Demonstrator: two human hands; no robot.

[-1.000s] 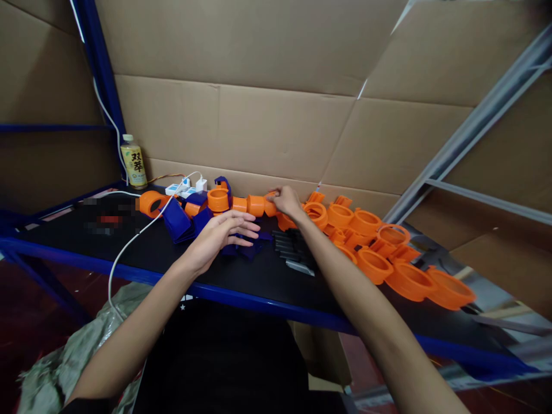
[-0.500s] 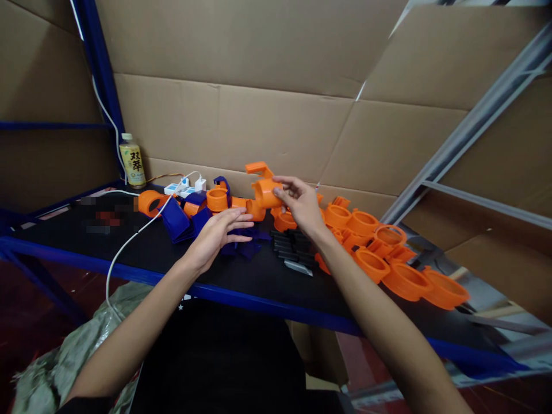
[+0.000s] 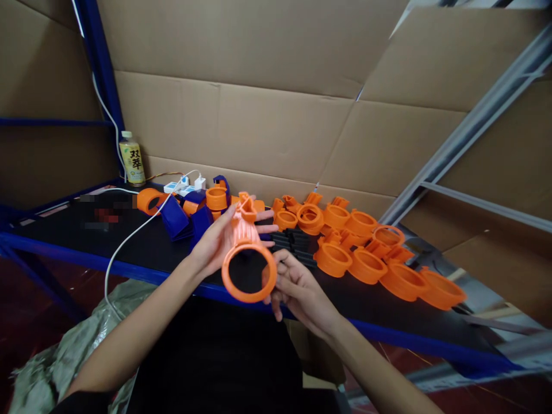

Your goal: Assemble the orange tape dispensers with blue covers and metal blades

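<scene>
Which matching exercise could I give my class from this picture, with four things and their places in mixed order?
1. bottle
2. orange ring nearest the camera
3. black pieces
4. sack

A. lying on the table, just beyond the right hand
B. below the tabletop, at the picture's left
C. upright near the blue post
D. with the right hand at its rim

Pairs: 1-C, 2-D, 3-A, 4-B

- Black clothing over the body (so dark that its folds barely show).
- Left sleeve: black, ending in a plain edge, the arm bare beyond it.
- Right forearm: bare.
- Left grip and right grip: bare hands, slender fingers.
</scene>
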